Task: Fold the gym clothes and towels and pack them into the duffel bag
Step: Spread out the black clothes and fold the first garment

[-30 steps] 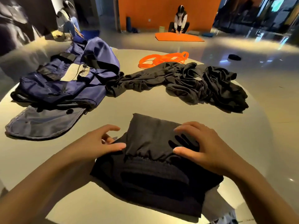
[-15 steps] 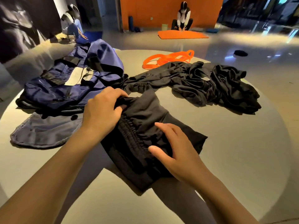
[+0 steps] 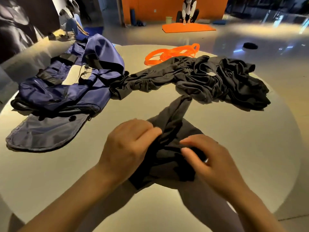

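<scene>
Both bare forearms reach forward over the table, converging toward the middle. The left hand [image 3: 128, 144] is turned knuckles-up, its fingers curled and bunched into the garment [image 3: 168, 131]. The right hand [image 3: 210, 163], a little blurred, lies just beside it, fingers bent and pinching the same cloth.

Right hand [image 3: 215, 163] motion-blurred at my 5 o'clock, so I can't read finger positions or tell if it grips the dark garment [image 3: 168, 148]. Left hand [image 3: 128, 148] covers the garment's left part; its fingertips are buried in folds. Both forearms cut by the bottom edge. Duffel bag [image 3: 66, 91] at 10 o'clock: its inside is not visible. Black clothes pile [image 3: 217, 81] at 1 o'clock: I can't separate the items. Far person [image 3: 188, 9] at 12 o'clock is cropped at the top.
</scene>
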The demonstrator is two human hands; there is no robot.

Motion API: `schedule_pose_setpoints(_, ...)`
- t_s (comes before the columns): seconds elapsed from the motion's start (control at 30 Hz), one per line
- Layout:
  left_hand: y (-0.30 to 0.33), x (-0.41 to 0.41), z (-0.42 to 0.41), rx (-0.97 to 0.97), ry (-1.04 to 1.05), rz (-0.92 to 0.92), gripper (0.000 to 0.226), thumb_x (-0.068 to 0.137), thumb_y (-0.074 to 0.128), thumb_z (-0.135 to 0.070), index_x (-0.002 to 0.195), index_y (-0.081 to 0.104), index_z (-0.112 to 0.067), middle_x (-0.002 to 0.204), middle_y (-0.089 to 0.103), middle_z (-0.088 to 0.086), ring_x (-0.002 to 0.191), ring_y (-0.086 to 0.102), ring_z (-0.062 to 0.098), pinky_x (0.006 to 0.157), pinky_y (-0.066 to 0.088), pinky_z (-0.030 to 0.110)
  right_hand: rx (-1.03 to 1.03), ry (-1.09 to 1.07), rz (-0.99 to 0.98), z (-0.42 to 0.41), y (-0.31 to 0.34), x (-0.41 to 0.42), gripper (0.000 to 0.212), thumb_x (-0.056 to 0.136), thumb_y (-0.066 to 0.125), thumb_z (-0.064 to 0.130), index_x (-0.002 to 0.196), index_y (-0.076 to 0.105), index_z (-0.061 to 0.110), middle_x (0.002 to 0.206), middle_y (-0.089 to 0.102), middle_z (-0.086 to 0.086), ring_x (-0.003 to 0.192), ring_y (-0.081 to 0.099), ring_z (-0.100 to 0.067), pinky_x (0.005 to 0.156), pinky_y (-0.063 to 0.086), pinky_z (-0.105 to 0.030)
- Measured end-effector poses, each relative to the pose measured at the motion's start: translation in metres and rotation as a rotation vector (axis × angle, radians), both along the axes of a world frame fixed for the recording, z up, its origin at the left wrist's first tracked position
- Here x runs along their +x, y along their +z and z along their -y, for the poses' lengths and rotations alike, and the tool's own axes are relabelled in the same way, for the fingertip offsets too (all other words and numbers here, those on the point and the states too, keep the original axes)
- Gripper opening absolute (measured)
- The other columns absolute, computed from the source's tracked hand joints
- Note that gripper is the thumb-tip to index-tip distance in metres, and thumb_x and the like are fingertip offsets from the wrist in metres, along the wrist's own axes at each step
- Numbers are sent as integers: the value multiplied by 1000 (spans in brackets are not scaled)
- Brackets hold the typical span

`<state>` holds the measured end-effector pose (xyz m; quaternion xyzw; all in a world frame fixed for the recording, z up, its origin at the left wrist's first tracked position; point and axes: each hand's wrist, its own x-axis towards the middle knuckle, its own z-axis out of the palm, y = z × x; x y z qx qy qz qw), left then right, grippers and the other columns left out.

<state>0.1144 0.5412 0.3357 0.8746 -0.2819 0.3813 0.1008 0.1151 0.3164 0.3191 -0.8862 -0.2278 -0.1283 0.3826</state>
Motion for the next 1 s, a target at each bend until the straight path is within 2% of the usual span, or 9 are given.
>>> schedule_pose_setpoints(0.07, -18, -14, 14, 35, -53, 36, 32, 102, 43, -19, 97, 72, -8, 88, 69, 9, 93, 66, 30, 89, 51, 52, 138, -113, -52, 19, 1, 1, 11, 92, 53, 46, 101, 59, 44, 98, 61, 26, 94, 59, 4, 74, 48, -15)
schedule_pose_setpoints(0.2, -46, -32, 34, 209, -158, 109, 8, 97, 54, -17, 97, 62, -14, 80, 69, 2, 91, 70, 26, 94, 48, 51, 214, -221, -36, 33, 6, 13, 23, 88, 49, 44, 111, 50, 48, 108, 51, 36, 101, 53, 12, 80, 42, -11)
schedule_pose_setpoints(0.37, -49, -41, 31, 240, -166, 106, 26, 97, 53, -12, 84, 76, -15, 77, 68, 2, 93, 70, 25, 95, 49, 51, 38, -114, 152, 5, 29, 31, 33, 94, 46, 36, 120, 61, 22, 116, 59, 11, 109, 48, 2, 92, 36, -16)
schedule_pose_setpoints(0.5, -52, -55, 26, 286, -163, 60, 21, 94, 57, -11, 83, 75, -16, 77, 67, 0, 95, 69, 23, 100, 44, 50, -304, 36, -19, -22, 23, 50, 60, 90, 20, 60, 137, 47, 32, 141, 48, 5, 133, 36, -10, 113, 24, -41)
schedule_pose_setpoints(0.57, -49, -60, 22, 303, -161, -10, 20, 94, 57, -14, 86, 74, -18, 79, 68, -2, 98, 68, 20, 101, 43, 51, -490, 42, -118, -28, 2, 49, 71, 85, 5, 64, 140, 40, 37, 145, 42, 8, 139, 27, -12, 117, 8, -48)
schedule_pose_setpoints(0.63, -32, -66, 23, 249, -200, -149, 14, 95, 56, -26, 94, 70, -23, 85, 69, -6, 99, 67, 14, 100, 47, 48, -551, -10, -97, -32, -15, 43, 73, 86, -2, 60, 140, 40, 36, 142, 45, 9, 139, 27, -13, 117, 4, -49)
schedule_pose_setpoints(0.77, 23, -59, 34, -106, -223, -312, 29, 94, 53, -40, 105, 70, -20, 98, 68, -4, 90, 63, 12, 89, 48, 34, -631, -58, -112, -35, -18, 36, 65, 89, 0, 59, 145, 28, 38, 148, 36, 11, 143, 17, -14, 117, -2, -49)
schedule_pose_setpoints(0.9, 2, -30, 40, 43, 170, -453, 50, 93, 37, -53, 127, 57, -23, 126, 60, -2, 121, 54, 22, 106, 36, 53, -581, -128, -130, -22, -18, 25, 71, 85, -6, 58, 144, 29, 38, 149, 34, 13, 144, 15, -11, 117, -3, -51)
schedule_pose_setpoints(1.0, -40, -32, 48, -7, 142, -618, 57, 91, 35, -59, 137, 46, -28, 137, 51, -3, 128, 46, 24, 109, 28, 56, -526, -225, -158, -3, -19, 16, 74, 83, -5, 61, 143, 33, 39, 148, 35, 15, 143, 16, -8, 117, 0, -50)
